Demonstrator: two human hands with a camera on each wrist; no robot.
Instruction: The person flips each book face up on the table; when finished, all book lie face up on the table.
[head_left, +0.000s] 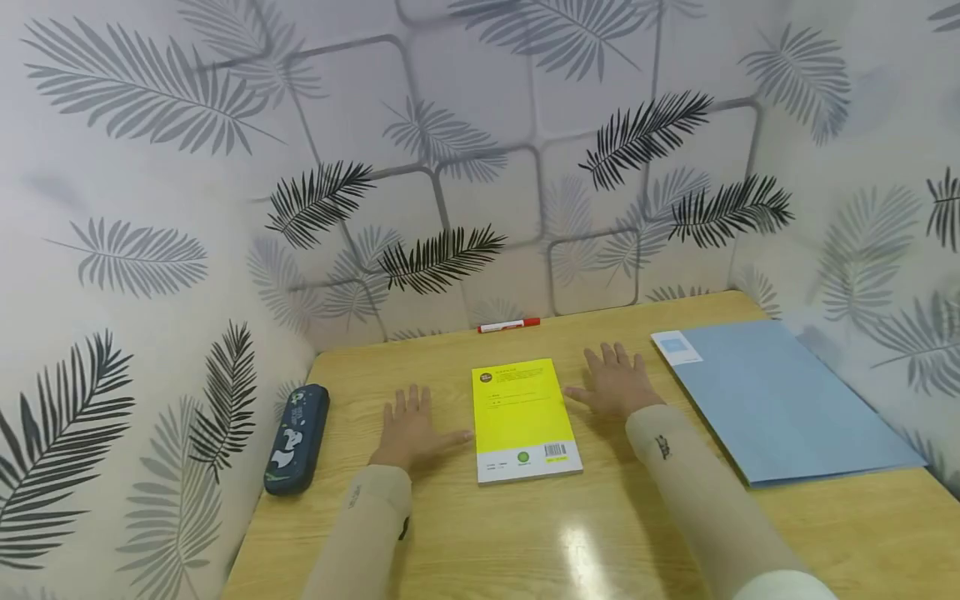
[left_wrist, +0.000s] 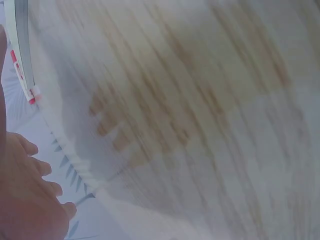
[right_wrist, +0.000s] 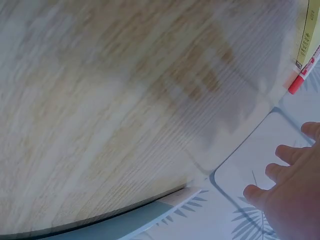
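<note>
One flat, rectangular yellow book (head_left: pixel 517 408) with a white band lies on the wood-grained table (head_left: pixel 480 542) between the left hand (head_left: pixel 410 433) and the right hand (head_left: pixel 615 383), each with fingers spread wide, thumb near its edge. One slim red-and-white marker (head_left: pixel 510 325) lies behind; one blue folder (head_left: pixel 787 400) lies right. Only the head view shows the single rounded dark case (head_left: pixel 296 440); the wrist views add brown, finger-shaped patches (left_wrist: pixel 150 120) on the grain.

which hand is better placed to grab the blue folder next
Probably the right hand: empty and beside the blue folder, while the left hand is farther off, past the yellow book.
</note>
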